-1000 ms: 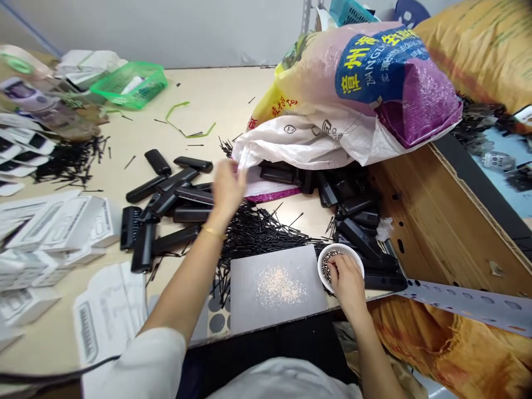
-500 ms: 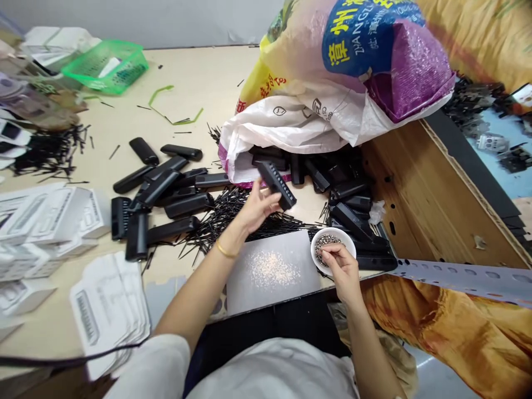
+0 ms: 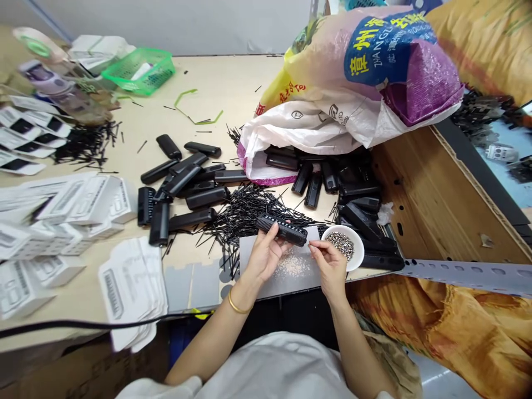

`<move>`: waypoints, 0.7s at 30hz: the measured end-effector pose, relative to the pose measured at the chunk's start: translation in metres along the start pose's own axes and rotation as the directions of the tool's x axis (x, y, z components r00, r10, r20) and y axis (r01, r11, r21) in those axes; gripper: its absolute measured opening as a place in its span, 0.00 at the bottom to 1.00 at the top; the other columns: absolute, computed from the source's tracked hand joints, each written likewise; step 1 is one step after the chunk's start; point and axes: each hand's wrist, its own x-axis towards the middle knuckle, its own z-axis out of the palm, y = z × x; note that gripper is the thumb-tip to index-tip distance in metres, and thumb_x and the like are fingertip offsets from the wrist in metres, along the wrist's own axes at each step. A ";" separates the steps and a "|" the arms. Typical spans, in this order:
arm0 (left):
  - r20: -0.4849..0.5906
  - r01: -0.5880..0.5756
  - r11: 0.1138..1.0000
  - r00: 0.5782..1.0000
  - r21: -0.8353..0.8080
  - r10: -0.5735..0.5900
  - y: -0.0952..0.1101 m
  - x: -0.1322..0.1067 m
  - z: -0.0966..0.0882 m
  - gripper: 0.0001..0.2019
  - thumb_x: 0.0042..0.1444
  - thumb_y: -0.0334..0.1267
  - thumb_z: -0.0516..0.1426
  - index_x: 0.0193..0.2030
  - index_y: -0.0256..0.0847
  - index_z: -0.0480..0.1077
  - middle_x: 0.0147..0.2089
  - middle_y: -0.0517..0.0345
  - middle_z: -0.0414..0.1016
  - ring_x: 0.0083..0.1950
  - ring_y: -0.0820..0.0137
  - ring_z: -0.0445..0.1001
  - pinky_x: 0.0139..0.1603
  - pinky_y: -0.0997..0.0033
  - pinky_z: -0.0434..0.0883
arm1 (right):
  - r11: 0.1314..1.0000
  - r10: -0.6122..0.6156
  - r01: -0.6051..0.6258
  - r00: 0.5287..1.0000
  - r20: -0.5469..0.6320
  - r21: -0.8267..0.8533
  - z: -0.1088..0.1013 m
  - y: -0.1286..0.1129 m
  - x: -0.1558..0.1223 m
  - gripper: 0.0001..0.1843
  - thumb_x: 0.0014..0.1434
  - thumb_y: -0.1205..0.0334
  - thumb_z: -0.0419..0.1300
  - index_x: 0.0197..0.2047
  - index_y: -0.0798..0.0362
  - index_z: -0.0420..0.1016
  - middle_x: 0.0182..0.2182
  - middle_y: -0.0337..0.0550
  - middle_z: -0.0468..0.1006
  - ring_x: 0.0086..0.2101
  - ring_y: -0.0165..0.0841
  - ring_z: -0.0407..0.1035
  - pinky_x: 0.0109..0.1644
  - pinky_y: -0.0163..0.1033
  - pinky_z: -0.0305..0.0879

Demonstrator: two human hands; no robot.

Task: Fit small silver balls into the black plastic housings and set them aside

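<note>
My left hand (image 3: pixel 268 254) is closed around a long black plastic case (image 3: pixel 286 230) with a row of slots along its upper face, held tilted above a grey sheet (image 3: pixel 266 282). My right hand (image 3: pixel 331 265) is pinched, with a tiny dark metal piece at its fingertips, close to the case's right end. Just beyond that hand stands a white bowl (image 3: pixel 358 256) of small shiny metal pieces (image 3: pixel 341 244). Pale crumbs (image 3: pixel 293 266) lie scattered on the sheet. Thin black sticks (image 3: pixel 245 213) are heaped behind the case.
More black cases (image 3: pixel 208 197) lie piled to the left. Others spill from a printed woven sack (image 3: pixel 316 122). White folded cards (image 3: pixel 133 282) and a green basket (image 3: pixel 143 72) occupy the left side. A wooden board (image 3: pixel 449 183) borders the right, and a black cable (image 3: pixel 83 324) crosses the front left.
My right hand has come out of the bowl and moved left to the case's end. My left hand has brought the case down and nearer, turning it flatter. The view has shifted.
</note>
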 end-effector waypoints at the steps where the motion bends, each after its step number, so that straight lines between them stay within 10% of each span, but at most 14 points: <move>1: -0.006 -0.003 1.000 1.000 -0.008 0.003 0.000 0.000 0.000 0.18 0.50 0.36 0.65 0.46 0.40 0.65 0.49 0.51 0.74 0.46 0.64 0.75 0.48 0.56 0.74 | 0.999 -0.037 0.037 0.999 -0.007 -0.033 0.001 -0.001 -0.001 0.14 0.56 0.55 0.63 0.36 0.60 0.75 0.33 0.47 0.74 0.32 0.26 0.68 0.36 0.29 0.66; 14: -0.016 0.043 0.999 0.999 -0.011 -0.043 -0.003 -0.006 0.005 0.22 0.48 0.38 0.67 0.47 0.41 0.64 0.49 0.52 0.74 0.45 0.65 0.76 0.49 0.57 0.74 | 0.826 -0.423 0.388 0.906 0.005 -0.408 0.006 -0.008 -0.001 0.11 0.65 0.61 0.56 0.33 0.59 0.71 0.32 0.44 0.73 0.35 0.27 0.69 0.42 0.32 0.66; 21: 0.023 -0.039 0.993 0.999 0.111 0.037 0.000 -0.009 0.004 0.27 0.43 0.39 0.69 0.46 0.42 0.60 0.47 0.54 0.75 0.45 0.67 0.75 0.47 0.59 0.75 | 0.803 -0.403 0.413 0.908 0.119 -0.429 -0.004 -0.007 0.001 0.11 0.65 0.62 0.54 0.32 0.57 0.70 0.30 0.42 0.72 0.33 0.26 0.68 0.39 0.31 0.65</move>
